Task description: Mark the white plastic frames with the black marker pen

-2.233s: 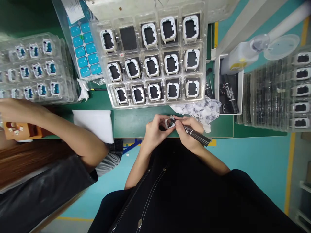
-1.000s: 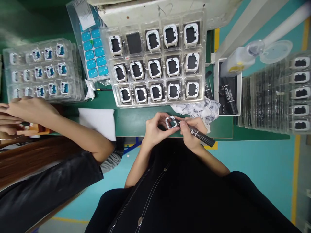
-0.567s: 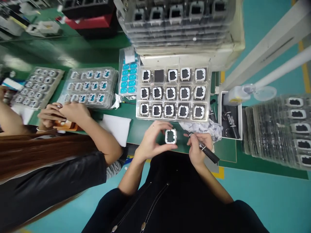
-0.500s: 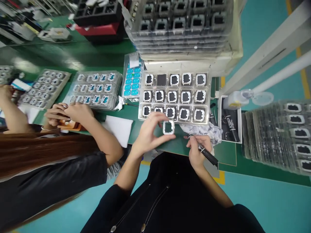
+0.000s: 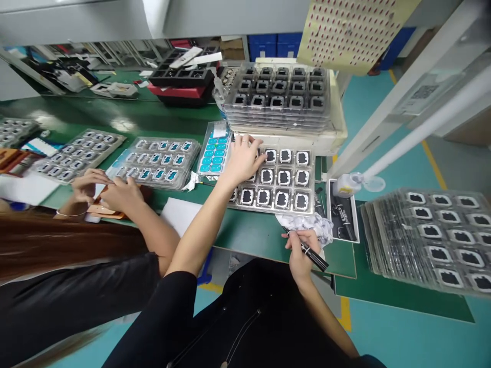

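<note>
My left hand reaches forward over the far-left part of a clear tray that holds rows of white square frames with dark centres. Its fingers are bent down onto a cell, and they hide the white frame it carried there. My right hand stays near the table's front edge, closed round a black marker pen whose tip points left. A crumpled white cloth lies just beyond that hand.
A co-worker's hands work at the left beside trays of blue-centred parts. A blue sticker sheet, white paper, a small box of pens, a bottle and stacked trays surround me.
My left hand moved away from the pen and carried the white frame forward to the tray's far-left cells. My right hand stayed with the marker. The view tilted up.
</note>
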A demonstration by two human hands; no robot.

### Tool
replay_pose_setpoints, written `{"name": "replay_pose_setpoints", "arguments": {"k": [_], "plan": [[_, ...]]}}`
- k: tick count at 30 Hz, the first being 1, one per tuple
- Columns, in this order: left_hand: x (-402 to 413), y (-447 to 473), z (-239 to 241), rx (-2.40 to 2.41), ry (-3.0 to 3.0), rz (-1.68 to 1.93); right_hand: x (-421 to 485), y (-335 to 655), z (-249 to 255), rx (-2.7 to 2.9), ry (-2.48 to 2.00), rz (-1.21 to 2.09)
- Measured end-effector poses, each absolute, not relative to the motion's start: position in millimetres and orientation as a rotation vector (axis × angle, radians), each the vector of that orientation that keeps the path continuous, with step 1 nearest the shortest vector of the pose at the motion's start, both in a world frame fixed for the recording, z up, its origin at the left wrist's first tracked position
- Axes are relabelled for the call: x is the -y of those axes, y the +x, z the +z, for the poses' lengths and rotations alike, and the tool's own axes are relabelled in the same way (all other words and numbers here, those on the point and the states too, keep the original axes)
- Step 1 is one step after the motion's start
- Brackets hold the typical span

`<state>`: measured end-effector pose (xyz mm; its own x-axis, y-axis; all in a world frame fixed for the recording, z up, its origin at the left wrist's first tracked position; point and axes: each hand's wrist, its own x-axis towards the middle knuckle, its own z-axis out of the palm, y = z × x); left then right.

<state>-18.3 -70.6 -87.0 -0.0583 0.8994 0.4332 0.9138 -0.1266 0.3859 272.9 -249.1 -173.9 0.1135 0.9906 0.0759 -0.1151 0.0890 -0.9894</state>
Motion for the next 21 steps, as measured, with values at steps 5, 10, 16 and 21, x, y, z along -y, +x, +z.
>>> {"name": "replay_pose_setpoints", "arguments": {"k": [5, 10, 16, 21], "plan": [[56.3, 3.6, -70.5, 2.037, -2.307, -0.798, 248.9, 273.8, -174.4, 1.093, -1.116, 1.141], [60.8, 11.7, -58.0, 2.029, -2.333, -0.984, 249.1, 274.9, -176.7, 1.096, -1.116, 1.137], [148.0, 23.3, -48.8, 1.831, -2.185, -2.123, 250.7, 274.9, -177.5, 1.092, -1.122, 1.140], [245.7, 44.8, -72.0, 2.197, -1.740, -2.822, 252.2, 272.7, -173.9, 1.097, -1.134, 1.135]]}}
